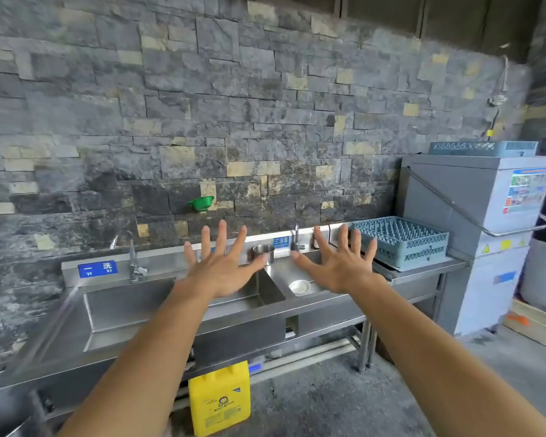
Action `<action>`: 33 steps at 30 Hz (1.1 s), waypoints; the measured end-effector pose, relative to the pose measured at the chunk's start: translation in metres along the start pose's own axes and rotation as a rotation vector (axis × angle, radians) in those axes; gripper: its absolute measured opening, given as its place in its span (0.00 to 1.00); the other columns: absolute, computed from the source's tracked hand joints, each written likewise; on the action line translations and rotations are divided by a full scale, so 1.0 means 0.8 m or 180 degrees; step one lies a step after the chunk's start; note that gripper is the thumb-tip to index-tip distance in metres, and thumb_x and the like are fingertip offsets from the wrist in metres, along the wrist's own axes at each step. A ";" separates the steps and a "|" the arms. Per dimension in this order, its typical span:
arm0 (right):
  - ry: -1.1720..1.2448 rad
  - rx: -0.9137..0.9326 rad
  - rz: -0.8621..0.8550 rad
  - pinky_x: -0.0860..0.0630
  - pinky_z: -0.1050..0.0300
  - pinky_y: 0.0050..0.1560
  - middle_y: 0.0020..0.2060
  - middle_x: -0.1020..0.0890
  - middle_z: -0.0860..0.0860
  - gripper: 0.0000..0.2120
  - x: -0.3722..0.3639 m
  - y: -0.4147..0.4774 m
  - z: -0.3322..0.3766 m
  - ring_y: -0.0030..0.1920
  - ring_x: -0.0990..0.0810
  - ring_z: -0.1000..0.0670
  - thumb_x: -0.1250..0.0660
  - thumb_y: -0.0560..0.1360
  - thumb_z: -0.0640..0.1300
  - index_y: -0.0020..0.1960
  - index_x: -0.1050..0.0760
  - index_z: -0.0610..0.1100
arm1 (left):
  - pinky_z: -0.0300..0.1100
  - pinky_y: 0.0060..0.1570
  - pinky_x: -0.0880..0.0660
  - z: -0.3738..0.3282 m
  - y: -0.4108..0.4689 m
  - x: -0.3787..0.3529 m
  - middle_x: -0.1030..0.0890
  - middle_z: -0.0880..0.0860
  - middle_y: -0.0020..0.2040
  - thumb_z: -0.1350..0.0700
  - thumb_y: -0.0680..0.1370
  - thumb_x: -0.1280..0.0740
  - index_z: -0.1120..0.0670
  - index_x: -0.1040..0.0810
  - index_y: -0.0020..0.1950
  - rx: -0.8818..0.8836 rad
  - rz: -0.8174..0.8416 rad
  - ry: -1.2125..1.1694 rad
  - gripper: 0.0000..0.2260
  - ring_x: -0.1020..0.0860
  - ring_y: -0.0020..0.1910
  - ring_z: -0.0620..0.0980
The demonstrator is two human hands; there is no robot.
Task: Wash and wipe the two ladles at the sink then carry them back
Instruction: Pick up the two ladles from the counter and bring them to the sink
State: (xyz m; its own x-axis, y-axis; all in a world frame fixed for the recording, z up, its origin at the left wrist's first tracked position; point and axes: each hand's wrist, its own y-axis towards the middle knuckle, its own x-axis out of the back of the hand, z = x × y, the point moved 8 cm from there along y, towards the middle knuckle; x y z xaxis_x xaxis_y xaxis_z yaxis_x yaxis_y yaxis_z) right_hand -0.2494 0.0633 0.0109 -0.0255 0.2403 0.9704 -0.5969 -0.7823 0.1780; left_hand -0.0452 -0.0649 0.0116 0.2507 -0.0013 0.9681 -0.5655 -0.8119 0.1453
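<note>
Steel sink (123,310) against stone wall (202,105), ahead and beneath both hands; ladles' whereabouts impossible to tell. Left hand (221,272) and right hand (338,269) raised side by side, fingers spread, holding nothing. Nearby: steel cup (263,251), white dish (300,287), blue rack (401,241); yellow jug (219,398) below.

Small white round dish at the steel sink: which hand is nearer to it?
Right. The right hand hovers just above-right of the white dish; the left hand is farther off to its left.
</note>
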 end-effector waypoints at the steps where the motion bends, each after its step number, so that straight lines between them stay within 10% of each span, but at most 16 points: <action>1: -0.0089 -0.0028 0.0011 0.72 0.27 0.74 0.82 0.65 0.41 0.50 0.000 -0.005 -0.010 0.81 0.68 0.35 0.65 0.65 0.86 0.81 0.67 0.64 | 0.67 0.71 0.70 -0.012 0.003 -0.007 0.74 0.46 0.76 0.18 0.66 0.62 0.33 0.67 0.76 -0.0099 0.0021 0.0070 0.42 0.75 0.75 0.55; 18: -0.0365 -0.1672 -0.0201 0.69 0.27 0.75 0.83 0.65 0.45 0.49 -0.008 -0.166 -0.177 0.81 0.67 0.36 0.64 0.64 0.86 0.81 0.66 0.66 | 0.67 0.70 0.71 -0.209 -0.017 -0.111 0.78 0.48 0.73 0.19 0.66 0.62 0.35 0.69 0.75 -0.1838 0.0621 -0.0003 0.43 0.77 0.73 0.56; 33: -0.0432 -0.3512 -0.0259 0.71 0.29 0.75 0.83 0.64 0.45 0.48 -0.008 -0.495 -0.222 0.82 0.67 0.37 0.62 0.67 0.85 0.81 0.65 0.65 | 0.66 0.69 0.73 -0.341 -0.255 -0.169 0.79 0.44 0.73 0.18 0.65 0.60 0.33 0.69 0.75 -0.3585 0.1293 -0.0262 0.43 0.79 0.71 0.53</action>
State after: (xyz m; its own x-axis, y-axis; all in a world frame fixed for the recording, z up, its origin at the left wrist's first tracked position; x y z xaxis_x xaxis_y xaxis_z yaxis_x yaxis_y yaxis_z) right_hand -0.1553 0.4735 -0.0948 0.0937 0.1498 0.9843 -0.9799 0.1885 0.0646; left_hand -0.1781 0.2604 -0.0932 -0.0789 -0.2097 0.9746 -0.9743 0.2230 -0.0309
